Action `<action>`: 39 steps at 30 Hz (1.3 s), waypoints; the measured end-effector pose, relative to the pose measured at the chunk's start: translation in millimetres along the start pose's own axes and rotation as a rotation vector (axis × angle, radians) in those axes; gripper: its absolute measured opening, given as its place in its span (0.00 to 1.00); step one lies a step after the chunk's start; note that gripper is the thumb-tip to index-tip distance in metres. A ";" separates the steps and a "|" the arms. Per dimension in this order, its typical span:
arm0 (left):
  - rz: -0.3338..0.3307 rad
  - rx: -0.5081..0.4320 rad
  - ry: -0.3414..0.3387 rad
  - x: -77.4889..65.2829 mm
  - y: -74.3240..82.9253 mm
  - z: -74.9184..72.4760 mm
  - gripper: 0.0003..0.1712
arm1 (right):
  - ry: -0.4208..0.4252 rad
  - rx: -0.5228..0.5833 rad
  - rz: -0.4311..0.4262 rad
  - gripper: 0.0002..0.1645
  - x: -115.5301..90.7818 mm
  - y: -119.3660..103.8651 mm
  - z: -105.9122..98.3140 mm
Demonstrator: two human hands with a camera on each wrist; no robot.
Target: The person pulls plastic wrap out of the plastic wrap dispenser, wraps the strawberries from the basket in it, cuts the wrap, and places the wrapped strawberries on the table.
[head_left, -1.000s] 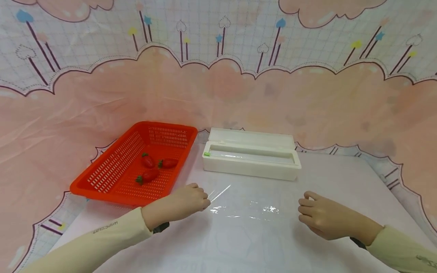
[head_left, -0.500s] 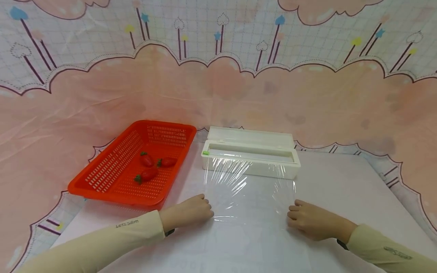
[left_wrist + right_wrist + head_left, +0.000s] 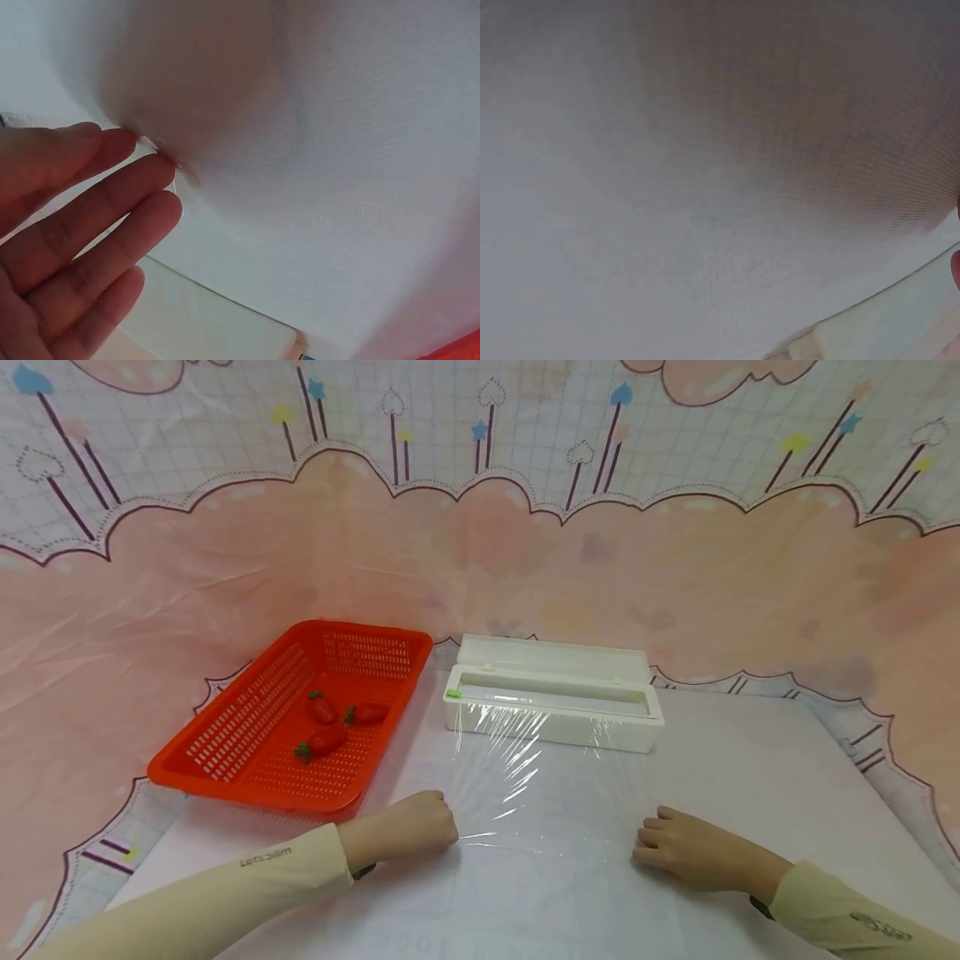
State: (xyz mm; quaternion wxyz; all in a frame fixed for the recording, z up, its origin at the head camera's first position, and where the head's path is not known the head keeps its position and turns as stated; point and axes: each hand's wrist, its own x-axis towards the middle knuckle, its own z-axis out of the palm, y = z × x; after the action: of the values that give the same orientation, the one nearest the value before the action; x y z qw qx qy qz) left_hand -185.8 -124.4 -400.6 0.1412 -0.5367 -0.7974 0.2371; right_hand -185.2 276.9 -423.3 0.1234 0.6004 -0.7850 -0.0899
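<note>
A sheet of clear plastic wrap (image 3: 517,781) stretches from the white wrap dispenser (image 3: 553,657), whose lid stands raised, towards the near side of the table. My left hand (image 3: 408,827) pinches its near left corner; in the left wrist view the thumb and forefinger of that hand (image 3: 82,217) meet at the film, the other fingers loosely bent. At the near right corner my right hand (image 3: 693,853) grips the film with bent fingers. Only bits of fingertip (image 3: 956,266) show at the edge of the right wrist view.
A red plastic basket (image 3: 225,792) stands left of the dispenser, close to my left forearm. Several strawberries (image 3: 327,741) lie inside it. A green slider (image 3: 453,693) sits at the dispenser's left end. White cloth (image 3: 750,752) covers the table, and a patterned curtain (image 3: 525,568) hangs behind.
Both hands have come nearer to me and the right one has shifted inward. The wrap now spans taut between dispenser and hands. Over the last half second they have hardly moved.
</note>
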 end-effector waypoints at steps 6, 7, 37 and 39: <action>-0.022 -0.076 -0.061 -3.1 -2.2 -6.1 0.07 | 0.011 0.017 -0.004 0.14 -0.9 0.1 -0.1; -0.024 -0.085 -0.069 -3.4 -2.3 -6.6 0.06 | 0.011 0.015 -0.003 0.14 -1.2 0.2 -0.4; -0.447 -0.313 -0.031 -38.7 -133.5 -85.6 0.18 | 0.003 -0.003 -0.007 0.14 0.0 0.4 0.5; -0.489 -0.332 -0.052 -45.4 -143.3 -78.5 0.18 | -0.001 0.002 -0.005 0.14 0.3 0.4 0.2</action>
State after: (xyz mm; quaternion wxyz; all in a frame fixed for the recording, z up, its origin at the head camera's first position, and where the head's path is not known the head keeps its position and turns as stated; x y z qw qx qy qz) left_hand -243.7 -193.2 -256.9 0.0839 -0.3380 -0.9343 0.0760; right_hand -185.7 276.7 -423.4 0.1221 0.6025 -0.7836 -0.0897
